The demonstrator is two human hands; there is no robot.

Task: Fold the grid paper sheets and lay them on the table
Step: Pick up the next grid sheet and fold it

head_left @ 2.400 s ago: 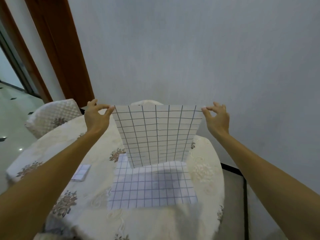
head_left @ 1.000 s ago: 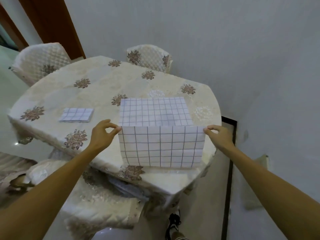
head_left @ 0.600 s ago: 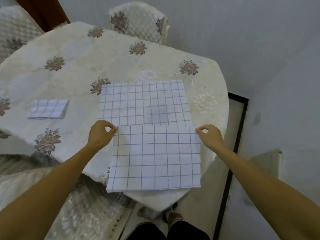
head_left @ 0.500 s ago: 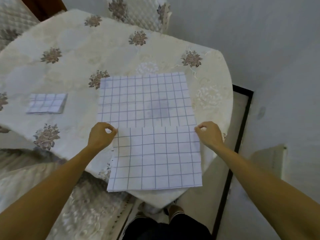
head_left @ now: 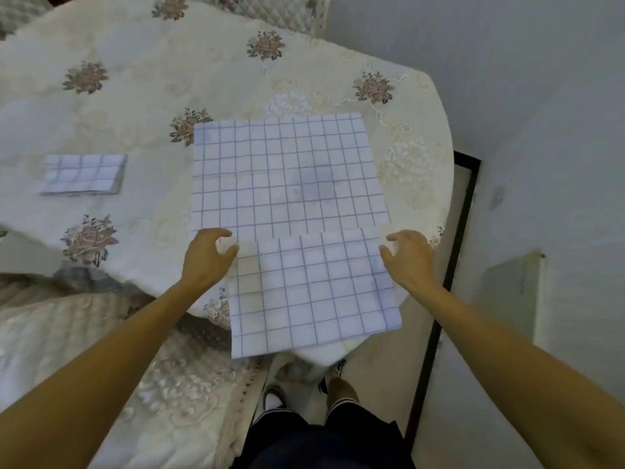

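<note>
Overhanging sheet (head_left: 314, 292): grid paper is seen with its far part over the near end of the table and its near part carried past the table's edge, above the floor; its far edge is overlapped onto the near edge of the flat sheet.
Flat sheet (head_left: 287, 174): a larger grid sheet is spread unfolded on the cloth, just beyond.
Folded sheet (head_left: 83, 174): a small folded packet is laid on the cloth well to the left, apart from the other two.
Left hand (head_left: 206, 258): placed at the far left corner of the overhanging paper, index and thumb curled with a gap between them; whether the corner is pinched cannot be told.
Right hand (head_left: 409, 258): the fingers are loosely spread, the thumb tip set just at the paper's right edge; nothing is gripped.
Table (head_left: 135, 79): covered by a cream cloth embroidered with flowers.
Quilted chair (head_left: 270, 11): seen at the table's far side.
Shoes (head_left: 274, 394): seen on the floor below the paper.
</note>
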